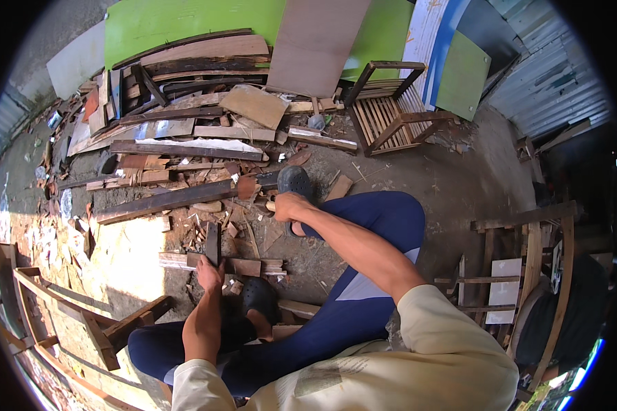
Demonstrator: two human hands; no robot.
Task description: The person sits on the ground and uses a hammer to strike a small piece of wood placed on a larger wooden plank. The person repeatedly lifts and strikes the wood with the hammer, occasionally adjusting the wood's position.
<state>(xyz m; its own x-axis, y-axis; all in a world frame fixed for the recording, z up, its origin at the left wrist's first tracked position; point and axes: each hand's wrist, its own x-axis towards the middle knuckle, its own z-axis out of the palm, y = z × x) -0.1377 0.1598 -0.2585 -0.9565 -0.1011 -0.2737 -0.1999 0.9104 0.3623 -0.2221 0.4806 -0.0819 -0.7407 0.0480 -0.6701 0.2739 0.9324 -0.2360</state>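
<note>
My left hand [210, 274] is closed round the lower end of a short dark wood block [213, 244], which stands upright. Under it, a pale and brown wood strip [243, 267] lies across the ground. Farther off and to the right, my right hand [291, 207] grips a tool by its light wooden handle [271, 205]. A rusty brown flat piece [247, 187] shows beside that fist, perhaps the tool's head; I cannot tell. Past it a long dark beam [168, 201] lies on the ground. My two dark clogs, one of them the far clog [295, 182], flank the work spot.
Stacked planks and offcuts [199, 130] fill the far left. A slatted wooden frame [391, 113] stands at the far right, before leaning green panels [192, 24]. Wooden frames [82, 312] sit at near left, with another wooden frame [528, 267] at right. Wood scraps litter the ground.
</note>
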